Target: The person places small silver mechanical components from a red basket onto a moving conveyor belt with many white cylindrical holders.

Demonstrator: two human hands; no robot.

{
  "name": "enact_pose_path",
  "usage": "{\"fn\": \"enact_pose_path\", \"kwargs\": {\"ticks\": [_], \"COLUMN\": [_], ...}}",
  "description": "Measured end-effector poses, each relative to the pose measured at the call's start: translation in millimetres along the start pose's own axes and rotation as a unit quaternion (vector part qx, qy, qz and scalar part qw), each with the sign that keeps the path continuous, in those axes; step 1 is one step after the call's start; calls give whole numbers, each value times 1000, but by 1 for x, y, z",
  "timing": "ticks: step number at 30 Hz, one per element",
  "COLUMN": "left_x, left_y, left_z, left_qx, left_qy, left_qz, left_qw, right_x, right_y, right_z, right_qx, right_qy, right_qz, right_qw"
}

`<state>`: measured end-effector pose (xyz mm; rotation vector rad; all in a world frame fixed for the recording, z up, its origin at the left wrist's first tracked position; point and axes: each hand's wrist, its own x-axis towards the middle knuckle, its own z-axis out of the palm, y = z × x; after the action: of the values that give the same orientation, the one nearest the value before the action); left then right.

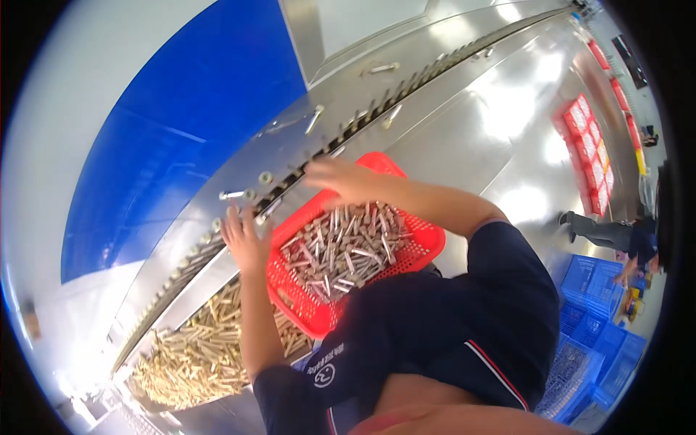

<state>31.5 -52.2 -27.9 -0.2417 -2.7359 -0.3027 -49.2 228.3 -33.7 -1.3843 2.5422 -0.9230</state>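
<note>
My left hand (245, 241) reaches to the near side of a dark conveyor chain (371, 116), its fingers spread and nothing visible in them. Higher along the same chain is my right hand (339, 180), above the far rim of a red perforated basket (428, 243); motion smears its fingers. Silver-grey bolt-like metal parts (344, 250) fill much of the basket, which sits against my body. Similar parts stand in a row along the chain. One loose bolt-like part (233, 195) lies on the steel ledge just beyond my left fingertips.
Brass-coloured bolt-like parts (199, 351) are heaped left of the basket. A blue panel (188, 138) rises beyond the ledge. To the right are red baskets (591, 152) on the floor, stacked blue crates (591, 283) and another person (616, 235).
</note>
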Motion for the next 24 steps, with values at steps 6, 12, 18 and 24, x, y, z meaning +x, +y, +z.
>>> {"fn": "enact_pose_path", "kwargs": {"ticks": [6, 12, 18, 24], "left_x": [48, 94, 2, 43], "left_y": [-37, 17, 67, 55], "left_z": [25, -56, -13, 9], "left_qx": [142, -51, -134, -89], "left_qy": [-148, 81, -224, 107], "left_qz": [-32, -18, 63, -18], "left_qw": [978, 995, 963, 990], "right_x": [129, 111, 25, 64], "right_y": [-3, -11, 3, 33], "right_z": [17, -62, -28, -3], "right_qx": [-28, 86, 184, 122], "right_qy": [-13, 18, -185, 335], "right_qz": [-25, -54, -25, 40], "right_qw": [999, 995, 965, 934]}}
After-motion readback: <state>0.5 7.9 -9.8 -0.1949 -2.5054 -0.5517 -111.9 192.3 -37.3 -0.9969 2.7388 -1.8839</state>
